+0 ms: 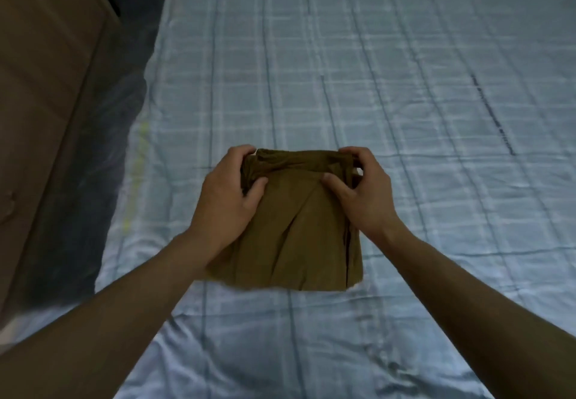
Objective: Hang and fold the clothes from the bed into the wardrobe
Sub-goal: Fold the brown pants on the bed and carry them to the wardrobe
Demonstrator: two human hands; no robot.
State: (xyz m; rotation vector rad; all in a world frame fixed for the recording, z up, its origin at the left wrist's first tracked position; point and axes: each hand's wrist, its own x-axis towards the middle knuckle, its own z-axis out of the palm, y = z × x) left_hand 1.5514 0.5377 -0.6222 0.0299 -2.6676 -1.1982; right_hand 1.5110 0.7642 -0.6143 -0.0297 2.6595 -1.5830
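1. Bed [374,71]. From my remote view it fills most of the frame, from the near edge to the far edge. Its sheet is pale blue with a plaid of lighter bands and thin dark lines, and it is lightly creased. The left side of the bed drops away in a dark strip.

2. Panel [40,87]. A brown wooden face stands along the left of the view, just beside the bed's left side. I cannot tell what piece of furniture it belongs to.

3. Garment [299,236]. This olive-brown piece is folded into a rough rectangle. It lies on the sheet at the centre of my view, nearer the bed's left side than its right. The near edge rests flat on the sheet. The far edge is thicker and bunched, with several layers showing. I cannot tell whether that far edge is lifted off the sheet.

4. Left hand [227,193]. It grasps the far left corner of the garment, with the fingers curled over the bunched edge and the thumb on top.

5. Right hand [361,193]. It grasps the far right corner, with the fingers curled over the edge and the thumb pressed on the top layer.
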